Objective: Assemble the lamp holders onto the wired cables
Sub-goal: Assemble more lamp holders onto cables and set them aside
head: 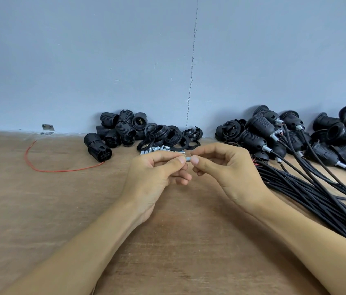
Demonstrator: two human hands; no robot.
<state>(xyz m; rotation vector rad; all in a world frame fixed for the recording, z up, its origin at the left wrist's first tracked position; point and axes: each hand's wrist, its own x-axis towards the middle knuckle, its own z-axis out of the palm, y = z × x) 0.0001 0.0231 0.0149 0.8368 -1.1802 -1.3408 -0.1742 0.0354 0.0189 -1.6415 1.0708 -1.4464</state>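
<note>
Two bare forearms, nearest the viewer, reach away over a brown bench (pixel 40 209) and meet near its middle. Left hand (pixel 155 175): fingers (pixel 168 155) curled, thumb and forefinger pinching the left end of a short threaded metal tube (pixel 188 160). Right hand (pixel 229 173): fingers curled likewise, thumb and forefinger pinching the right end of the same tube. Tube held level above the bench, only its middle showing between the two thumb tips. Just beyond the hands, on the bench: loose heap of similar metal tubes (pixel 157 149). Behind that, against the wall (pixel 125 60): pile of black locking rings (pixel 168 135); to its left, pile of black lamp holder shells (pixel 112 133), unwired. Far right: assembled lamp holders (pixel 261 126), each with a black cable fitted, heaped against the wall; their cables (pixel 316 188) run as a bundle toward the near right edge, red cores showing at some ends. Left, well apart from the hands: single red wire (pixel 61 171) lying curved on the bench, one end near the shells. Far left at the wall foot: small metal bracket (pixel 47 129).
</note>
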